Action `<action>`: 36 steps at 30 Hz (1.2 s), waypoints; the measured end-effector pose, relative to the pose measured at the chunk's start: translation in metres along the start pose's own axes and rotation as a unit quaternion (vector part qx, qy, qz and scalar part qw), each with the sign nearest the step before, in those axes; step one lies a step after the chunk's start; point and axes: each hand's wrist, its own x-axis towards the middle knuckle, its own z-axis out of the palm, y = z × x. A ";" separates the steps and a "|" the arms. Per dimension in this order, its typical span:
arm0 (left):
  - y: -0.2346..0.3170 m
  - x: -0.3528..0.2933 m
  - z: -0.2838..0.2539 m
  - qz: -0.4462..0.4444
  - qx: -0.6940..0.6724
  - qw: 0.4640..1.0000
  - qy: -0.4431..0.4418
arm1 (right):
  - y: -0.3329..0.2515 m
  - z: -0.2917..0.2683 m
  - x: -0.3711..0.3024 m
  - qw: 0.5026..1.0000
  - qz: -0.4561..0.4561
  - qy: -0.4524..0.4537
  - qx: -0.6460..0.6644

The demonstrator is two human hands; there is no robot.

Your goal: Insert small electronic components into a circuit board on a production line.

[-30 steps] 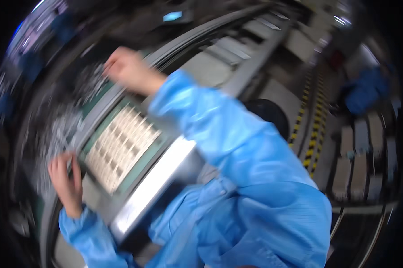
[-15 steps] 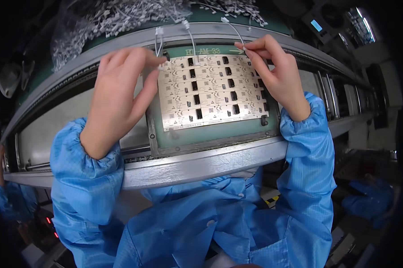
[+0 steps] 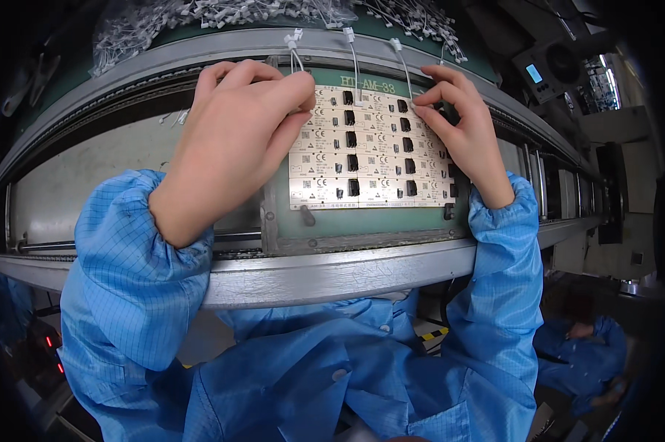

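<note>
Boards (image 3: 376,180) | green fixture (image 3: 380,220) | blue-clad co-worker (image 3: 586,365) | left fingers (image 3: 292,90), right fingers (image 3: 443,92) nearly closed, holds unclear

Smock (image 3: 288,368), one: bright blue, faintly glossy, woven with fine dark grid lines. Front fastened with round pale buttons (image 3: 339,374); stitched patch (image 3: 443,423) at lower right. Left sleeve (image 3: 133,280) and right sleeve (image 3: 498,287): long, loose, creased, ending in gathered cuffs. Left hand (image 3: 236,132), right hand (image 3: 461,125): both bare.
</note>
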 end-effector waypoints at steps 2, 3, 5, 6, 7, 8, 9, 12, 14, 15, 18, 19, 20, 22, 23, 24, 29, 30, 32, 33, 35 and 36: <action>-0.001 0.000 -0.001 0.003 0.014 1.000 -0.010 | 0.003 0.000 -0.002 1.000 0.012 -0.010 0.018; -0.001 0.000 -0.002 0.003 0.013 1.000 -0.008 | 0.003 0.000 -0.002 0.999 0.024 -0.017 0.040; -0.001 0.000 -0.004 0.007 0.019 1.000 -0.006 | 0.001 -0.001 -0.002 0.999 0.017 -0.015 0.025; -0.001 0.000 -0.005 0.005 0.019 1.000 -0.005 | 0.000 -0.001 -0.002 1.000 0.010 -0.013 0.012; -0.001 -0.001 -0.005 0.002 0.014 1.000 -0.008 | 0.000 -0.001 -0.002 1.000 0.008 -0.014 0.012; -0.001 -0.001 -0.005 -0.001 0.010 1.000 -0.012 | 0.000 -0.001 -0.002 1.000 0.016 -0.019 0.019; -0.001 -0.001 -0.005 -0.002 0.009 1.000 -0.011 | -0.001 -0.001 -0.002 0.999 0.025 -0.023 0.026; 0.000 -0.002 -0.005 -0.007 0.004 1.000 -0.018 | 0.000 -0.001 -0.004 0.999 0.024 -0.023 0.022; -0.001 -0.003 -0.004 0.005 0.006 1.000 -0.004 | -0.001 -0.001 -0.003 0.999 0.026 -0.027 0.025; -0.001 -0.002 -0.002 0.004 0.006 1.000 -0.004 | -0.001 -0.002 -0.003 0.999 0.028 -0.030 0.026; -0.002 0.000 0.000 0.026 0.006 0.999 0.044 | 0.000 -0.004 -0.006 1.000 -0.013 -0.021 -0.018; -0.002 0.001 -0.001 0.027 0.006 0.999 0.045 | 0.001 -0.006 -0.007 1.000 -0.013 -0.020 -0.018; -0.002 0.002 -0.002 0.029 0.006 0.998 0.046 | 0.003 -0.010 -0.009 0.999 -0.032 -0.026 -0.019; -0.002 0.002 -0.001 0.030 0.003 0.998 0.051 | 0.002 -0.014 -0.011 0.998 -0.053 -0.030 -0.022; -0.002 0.002 -0.001 0.031 0.000 0.998 0.056 | -0.002 -0.016 -0.012 0.996 -0.060 -0.043 -0.054; -0.002 0.002 -0.002 0.032 0.000 0.998 0.058 | -0.005 -0.018 -0.013 0.992 -0.067 -0.056 -0.086; -0.001 -0.001 -0.010 -0.008 0.002 1.000 0.007 | -0.013 -0.023 -0.016 0.984 -0.070 -0.085 -0.138; 0.000 0.000 -0.011 -0.002 0.005 1.000 0.009 | -0.012 -0.026 -0.014 0.987 -0.058 -0.102 -0.112; 0.002 -0.001 -0.012 -0.025 0.005 1.000 0.007 | -0.004 -0.027 -0.003 0.992 -0.058 -0.087 -0.071; 0.001 -0.001 -0.011 -0.019 0.007 1.000 0.007 | 0.010 -0.026 0.008 0.993 -0.056 -0.081 -0.071; 0.000 0.001 -0.006 -0.031 -0.014 0.999 0.035 | 0.041 -0.026 0.031 0.993 0.103 0.040 0.032; 0.000 0.002 -0.006 -0.025 -0.014 0.999 0.030 | 0.048 -0.025 0.038 0.992 0.109 0.046 0.034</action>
